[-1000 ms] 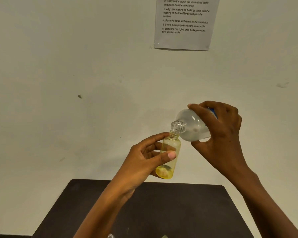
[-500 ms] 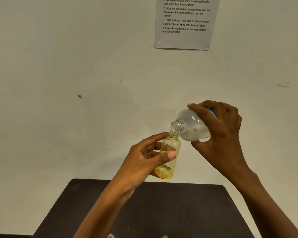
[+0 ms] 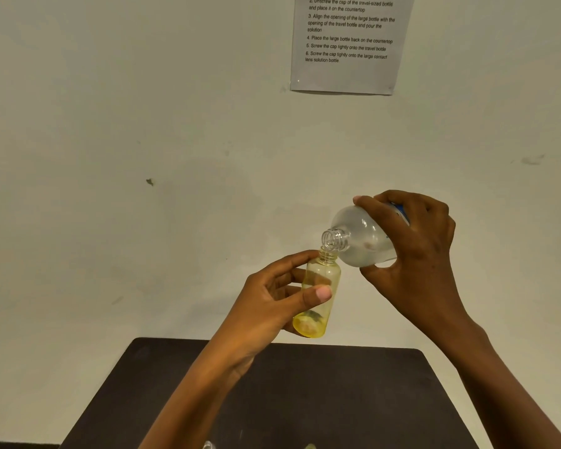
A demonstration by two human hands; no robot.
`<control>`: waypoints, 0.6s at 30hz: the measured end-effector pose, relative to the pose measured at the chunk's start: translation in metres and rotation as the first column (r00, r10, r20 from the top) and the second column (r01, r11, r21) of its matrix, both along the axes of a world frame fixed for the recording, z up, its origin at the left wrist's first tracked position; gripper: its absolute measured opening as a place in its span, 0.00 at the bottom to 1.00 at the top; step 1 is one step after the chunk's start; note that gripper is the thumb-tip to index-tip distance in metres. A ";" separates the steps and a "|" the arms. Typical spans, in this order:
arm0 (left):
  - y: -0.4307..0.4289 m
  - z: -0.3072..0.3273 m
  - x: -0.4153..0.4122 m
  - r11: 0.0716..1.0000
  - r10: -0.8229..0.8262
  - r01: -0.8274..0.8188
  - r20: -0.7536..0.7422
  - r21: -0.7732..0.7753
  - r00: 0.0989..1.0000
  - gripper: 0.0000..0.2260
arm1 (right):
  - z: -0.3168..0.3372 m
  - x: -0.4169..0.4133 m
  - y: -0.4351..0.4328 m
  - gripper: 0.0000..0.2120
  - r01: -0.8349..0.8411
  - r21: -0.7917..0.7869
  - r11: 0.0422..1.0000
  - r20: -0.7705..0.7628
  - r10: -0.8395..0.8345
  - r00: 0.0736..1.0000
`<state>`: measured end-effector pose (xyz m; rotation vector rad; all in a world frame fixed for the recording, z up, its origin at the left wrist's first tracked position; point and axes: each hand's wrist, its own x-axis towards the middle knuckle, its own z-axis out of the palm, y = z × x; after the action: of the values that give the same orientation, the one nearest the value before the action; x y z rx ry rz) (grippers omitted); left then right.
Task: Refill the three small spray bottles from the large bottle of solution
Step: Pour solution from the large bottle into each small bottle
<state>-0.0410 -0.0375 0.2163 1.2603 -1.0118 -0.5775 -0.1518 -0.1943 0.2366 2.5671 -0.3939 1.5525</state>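
My left hand (image 3: 272, 299) grips a small yellow-tinted spray bottle (image 3: 321, 280), uncapped and nearly upright, in the air above the table. My right hand (image 3: 415, 251) holds the large clear bottle (image 3: 360, 238) tipped down to the left, its blue label partly hidden under the fingers. The large bottle's open threaded neck sits right over the small bottle's mouth. Some liquid lies in the lower side of the large bottle. The small bottle's bottom looks yellow; its liquid level is unclear.
A dark table (image 3: 305, 393) lies below my hands against a pale wall. A printed instruction sheet (image 3: 347, 43) hangs on the wall above. At the bottom edge, the tops of two small things (image 3: 208, 445) barely show.
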 end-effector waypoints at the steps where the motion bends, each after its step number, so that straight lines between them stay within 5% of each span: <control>1: 0.000 0.000 0.000 1.000 0.001 -0.001 -0.001 -0.001 1.000 0.18 | 0.000 0.000 0.000 0.39 0.001 0.000 1.000 0.000 -0.001 1.000; 18: 0.000 -0.001 0.001 1.000 0.000 0.000 0.002 0.001 1.000 0.19 | 0.000 0.000 0.001 0.35 -0.008 -0.001 1.000 0.001 0.008 1.000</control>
<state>-0.0400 -0.0374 0.2153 1.2624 -1.0136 -0.5769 -0.1515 -0.1928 0.2371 2.5706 -0.3830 1.5567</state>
